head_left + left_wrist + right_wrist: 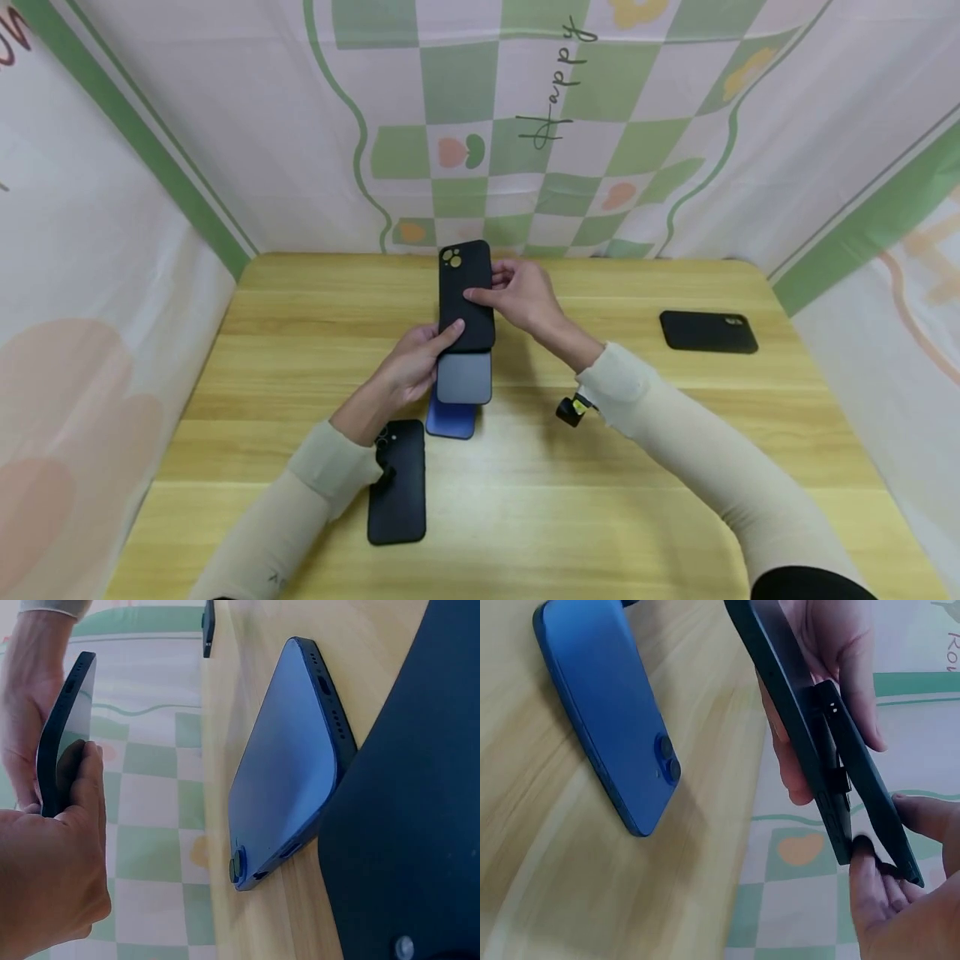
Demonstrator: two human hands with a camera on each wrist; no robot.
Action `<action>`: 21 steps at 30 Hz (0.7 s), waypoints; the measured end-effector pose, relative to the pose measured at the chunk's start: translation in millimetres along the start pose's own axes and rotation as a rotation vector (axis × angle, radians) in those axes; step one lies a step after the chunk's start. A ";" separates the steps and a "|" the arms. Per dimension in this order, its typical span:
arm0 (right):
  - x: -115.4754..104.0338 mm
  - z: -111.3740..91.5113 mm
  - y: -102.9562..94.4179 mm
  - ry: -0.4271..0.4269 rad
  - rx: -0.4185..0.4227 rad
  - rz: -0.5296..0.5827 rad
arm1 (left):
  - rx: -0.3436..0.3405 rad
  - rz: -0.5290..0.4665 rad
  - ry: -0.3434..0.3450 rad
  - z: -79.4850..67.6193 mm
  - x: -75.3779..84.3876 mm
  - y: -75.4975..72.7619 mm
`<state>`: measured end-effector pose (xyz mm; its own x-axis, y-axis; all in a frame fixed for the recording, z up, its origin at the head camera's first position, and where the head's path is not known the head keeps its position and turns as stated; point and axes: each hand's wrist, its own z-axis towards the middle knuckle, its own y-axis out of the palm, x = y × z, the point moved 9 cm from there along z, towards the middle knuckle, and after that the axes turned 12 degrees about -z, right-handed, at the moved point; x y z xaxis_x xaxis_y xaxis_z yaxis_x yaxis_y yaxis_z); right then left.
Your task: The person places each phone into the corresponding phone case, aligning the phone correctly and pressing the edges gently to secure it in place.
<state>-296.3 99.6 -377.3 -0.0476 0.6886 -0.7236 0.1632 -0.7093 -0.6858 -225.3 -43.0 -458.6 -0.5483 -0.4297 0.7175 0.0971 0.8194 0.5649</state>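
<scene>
In the head view my left hand (408, 358) holds a dark grey phone (465, 379) by its side, its thumb lying on a black phone case (467, 292). My right hand (525, 296) pinches this case near its upper right side, thumb on the back. The case has camera cutouts at the top and covers the upper part of the phone. The right wrist view shows the case (866, 784) tilted against the phone (784, 697), with a gap between them at the right hand's end. A blue phone (452, 419) lies on the table beneath, partly hidden.
Beside the left forearm lies a black phone or case (397, 492), partly under the sleeve. Another black case (708, 332) lies at the far right of the wooden table (600, 517). A patterned curtain (525, 167) hangs along the table's back and sides.
</scene>
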 end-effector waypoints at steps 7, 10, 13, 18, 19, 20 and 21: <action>4.1 2.4 1.4 -0.006 -0.023 -0.001 | -0.015 -0.004 -0.001 0.3 0.4 2.5; 9.9 2.1 5.5 0.043 -0.073 0.084 | -0.013 -0.002 -0.002 -0.4 1.2 3.2; 14.3 1.6 10.2 0.084 -0.118 0.172 | -0.017 0.001 -0.003 -0.7 1.6 3.8; 18.1 0.7 16.0 0.121 -0.170 0.276 | -0.039 -0.006 0.000 -1.4 1.9 5.2; 18.6 0.5 16.8 0.125 -0.178 0.288 | -0.044 -0.006 0.002 -1.8 2.2 5.5; 18.7 0.0 17.3 0.130 -0.184 0.296 | -0.049 -0.008 0.003 -2.1 2.4 5.9; 19.3 -0.2 17.8 0.135 -0.189 0.303 | -0.052 -0.008 0.004 -2.4 2.5 6.1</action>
<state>-294.2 100.3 -403.5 0.1584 0.4745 -0.8659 0.3296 -0.8521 -0.4066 -224.1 -40.0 -452.4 -0.5456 -0.4379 0.7145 0.1354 0.7953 0.5909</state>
